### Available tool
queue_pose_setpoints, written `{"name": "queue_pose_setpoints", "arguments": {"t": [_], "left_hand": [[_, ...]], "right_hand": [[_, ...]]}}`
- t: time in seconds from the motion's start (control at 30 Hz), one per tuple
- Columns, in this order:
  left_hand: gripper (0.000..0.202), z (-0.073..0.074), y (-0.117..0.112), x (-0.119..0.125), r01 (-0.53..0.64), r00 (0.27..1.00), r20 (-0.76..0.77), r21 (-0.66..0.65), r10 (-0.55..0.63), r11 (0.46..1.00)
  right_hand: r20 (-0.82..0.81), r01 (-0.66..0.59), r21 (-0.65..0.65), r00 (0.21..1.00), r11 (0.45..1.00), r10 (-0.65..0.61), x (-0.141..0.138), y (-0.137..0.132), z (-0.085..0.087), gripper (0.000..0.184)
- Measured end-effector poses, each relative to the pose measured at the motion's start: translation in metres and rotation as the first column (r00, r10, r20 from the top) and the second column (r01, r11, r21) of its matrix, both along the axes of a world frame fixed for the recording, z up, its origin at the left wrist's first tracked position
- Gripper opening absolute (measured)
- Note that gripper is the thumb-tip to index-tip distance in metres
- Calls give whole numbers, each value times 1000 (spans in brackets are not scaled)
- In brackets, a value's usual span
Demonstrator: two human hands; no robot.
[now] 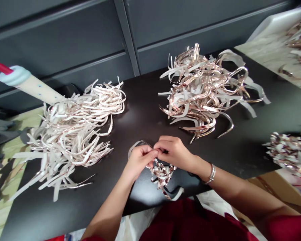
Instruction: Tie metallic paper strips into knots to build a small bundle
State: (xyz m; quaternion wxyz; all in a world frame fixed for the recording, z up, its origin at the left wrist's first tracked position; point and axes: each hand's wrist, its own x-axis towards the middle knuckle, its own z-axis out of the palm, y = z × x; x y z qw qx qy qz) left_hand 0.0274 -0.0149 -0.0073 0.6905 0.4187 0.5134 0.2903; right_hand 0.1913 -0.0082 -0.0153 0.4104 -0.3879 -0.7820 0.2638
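My left hand (139, 159) and my right hand (173, 151) meet at the front middle of a dark table (145, 113), both pinched on one thin white-and-rose-gold foil strip (135, 146) that loops off to the left. Below the fingers hangs a folded, crumpled length of shiny strip (163, 175). A silver bracelet (211, 173) circles my right wrist. A pile of loose pale strips (72, 130) lies to the left, and a pile of shinier rose-gold strips (205, 90) lies behind my right hand.
A cream bottle with a pale blue collar and red tip (22, 82) leans at the far left. A heap of crumpled folded foil (291, 152) sits at the right edge. More strips lie on a light surface (268, 50) at the back right. Dark panelled wall behind.
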Motion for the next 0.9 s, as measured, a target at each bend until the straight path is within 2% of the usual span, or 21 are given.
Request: {"name": "queue_pose_setpoints", "arguments": {"t": [0.17,0.4,0.47,0.53,0.6,0.7,0.77,0.83,0.9], "left_hand": [[40,7,-1,-2,72,996,-58,43,-69,996],[21,8,-1,-2,128,983,-145,130,-109,983],[16,9,-2,-3,138,980,-167,157,-111,978],[14,10,-3,-3,131,978,-184,198,-94,972],[14,13,-4,-3,124,979,-190,256,-76,959],[18,16,-4,-5,146,978,-193,361,-79,921],[19,16,-4,-6,178,971,-223,427,-88,887],[20,16,-4,-6,218,955,-284,500,-79,838],[19,15,-5,-5,262,928,-371,601,-27,755]], "right_hand": [[-112,-55,-168,993,984,36,2,1,7,17],[-132,-67,-178,990,982,44,-2,-2,4,18],[-152,-52,-225,988,973,17,-2,-2,3,17],[-224,-74,-344,974,936,-6,-3,-1,4,13],[-364,-161,-495,931,854,-35,-4,1,4,9],[-553,-302,-636,821,710,-146,-6,4,2,11],[-590,-327,-681,775,655,-227,-5,6,1,13],[-580,-301,-690,775,658,-253,-2,8,1,14],[-551,-261,-638,812,724,-193,4,9,3,13]]}}
